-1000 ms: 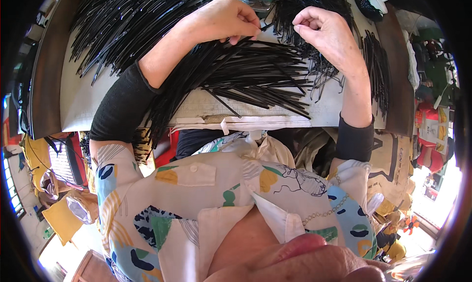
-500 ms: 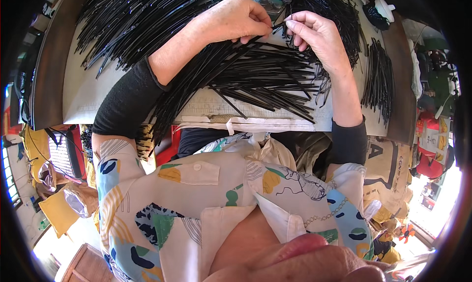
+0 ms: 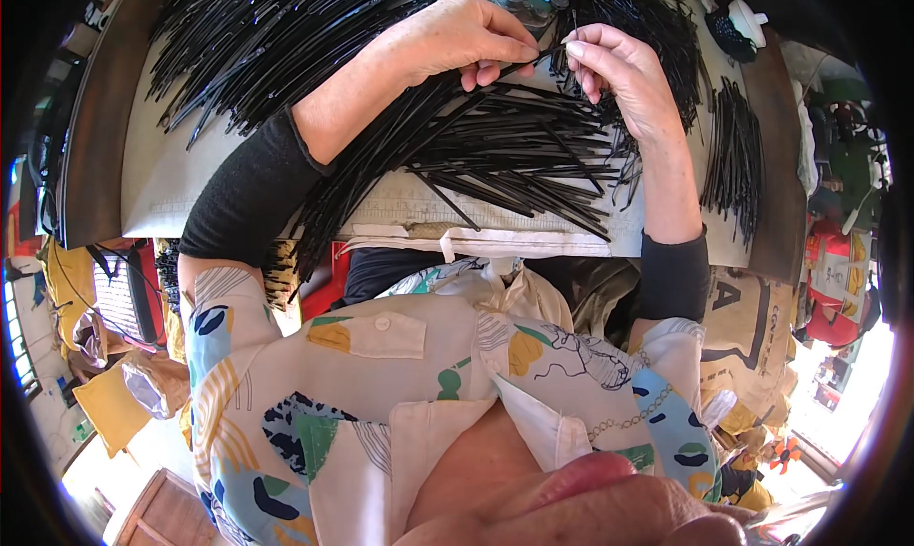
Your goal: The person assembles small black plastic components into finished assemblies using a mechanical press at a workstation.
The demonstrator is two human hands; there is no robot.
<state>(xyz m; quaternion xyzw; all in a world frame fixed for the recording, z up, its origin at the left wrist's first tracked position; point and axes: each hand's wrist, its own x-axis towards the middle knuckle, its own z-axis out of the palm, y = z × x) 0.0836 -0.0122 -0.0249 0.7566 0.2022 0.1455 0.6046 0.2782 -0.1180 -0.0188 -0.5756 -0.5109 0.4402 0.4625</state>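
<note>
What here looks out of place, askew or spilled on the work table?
Nothing looks damaged. The black strips under the arms lie crisscrossed, and some hang over the table's near edge beside the left forearm. Both hands, left hand and right hand, pinch one thin black strip between them.

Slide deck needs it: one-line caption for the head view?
Left hand and right hand pinch one thin black strip between them above a black strip pile on the table.
</note>
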